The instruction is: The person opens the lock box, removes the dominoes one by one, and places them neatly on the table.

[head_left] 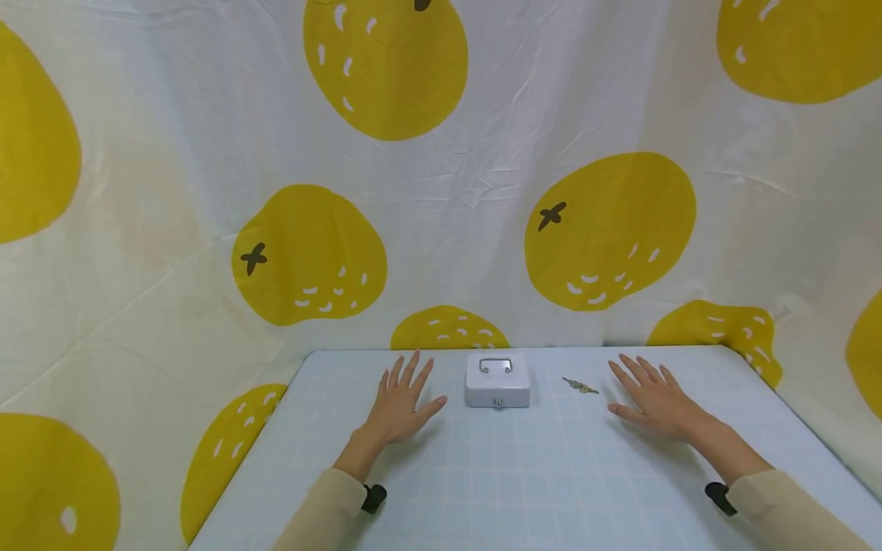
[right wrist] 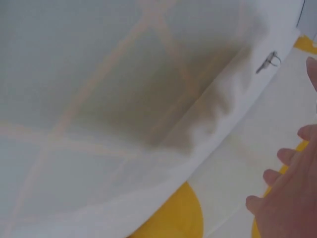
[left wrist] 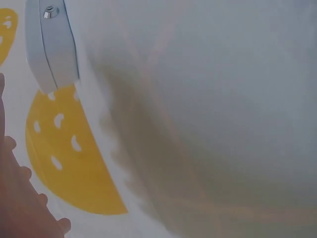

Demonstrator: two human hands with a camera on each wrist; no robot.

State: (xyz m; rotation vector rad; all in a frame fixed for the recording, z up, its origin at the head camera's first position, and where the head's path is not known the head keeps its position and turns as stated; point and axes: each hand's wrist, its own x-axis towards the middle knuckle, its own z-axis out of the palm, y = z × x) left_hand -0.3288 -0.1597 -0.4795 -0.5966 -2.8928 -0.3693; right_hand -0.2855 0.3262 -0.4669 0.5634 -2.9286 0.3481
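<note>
A small white cash box [head_left: 498,383] with a metal handle on its lid and a lock [head_left: 498,402] in its front stands near the table's far edge, lid down. Just right of it lie two small keys [head_left: 581,386] on a ring. My left hand [head_left: 402,405] is spread over the table left of the box, fingers straight, holding nothing. On the other side my right hand [head_left: 658,403], also with straight fingers and nothing in it, is nearest to the keys. Both hands cast shadows beneath them. The box's lock [left wrist: 51,12] shows in the left wrist view, the keys [right wrist: 268,62] in the right.
A pale blue checked cloth covers the table [head_left: 496,482]. Behind it and along its sides hangs a white curtain [head_left: 462,229] printed with large yellow fruit. A dark band with a small black device [head_left: 374,498] sits at each wrist.
</note>
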